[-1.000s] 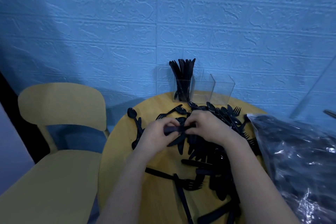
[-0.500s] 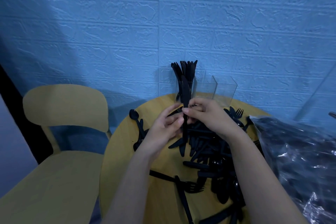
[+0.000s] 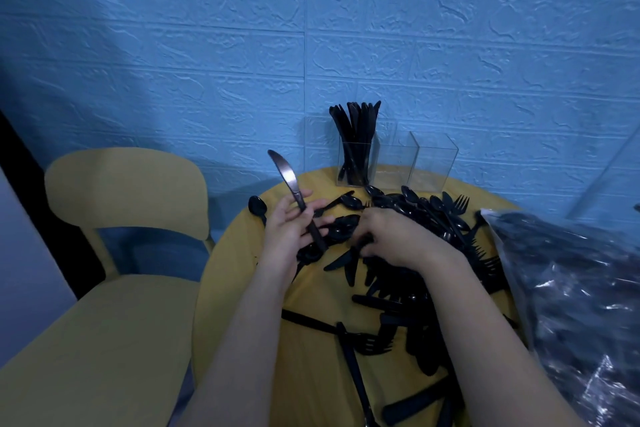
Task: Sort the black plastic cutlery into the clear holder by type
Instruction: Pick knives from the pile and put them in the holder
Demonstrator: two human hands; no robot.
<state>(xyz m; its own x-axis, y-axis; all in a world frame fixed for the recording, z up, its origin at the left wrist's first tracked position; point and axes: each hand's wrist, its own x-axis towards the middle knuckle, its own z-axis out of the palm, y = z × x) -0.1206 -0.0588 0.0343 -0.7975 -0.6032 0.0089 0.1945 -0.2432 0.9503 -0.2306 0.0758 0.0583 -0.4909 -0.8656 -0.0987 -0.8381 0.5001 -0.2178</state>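
Note:
My left hand [image 3: 289,234] grips a black plastic knife [image 3: 294,194] by its handle, blade pointing up and to the left. My right hand [image 3: 398,239] rests palm down on the heap of black cutlery [image 3: 408,288], fingers curled among the pieces; whether it holds one is hidden. The clear holder [image 3: 429,166] stands at the table's far edge. Its left compartment is full of upright black knives [image 3: 356,135]; the middle and right compartments look empty. Loose spoons [image 3: 412,196] and forks [image 3: 460,201] lie just in front of it.
The round yellow table [image 3: 249,274] stands against a blue brick-pattern wall. A yellow chair [image 3: 114,218] is at the left. A large clear plastic bag of black cutlery [image 3: 571,295] fills the right side. A lone spoon [image 3: 258,206] lies near the table's left edge.
Both hands held a knife together near the holder; now the left hand alone holds it out to the left, and the right hand has dropped onto the heap.

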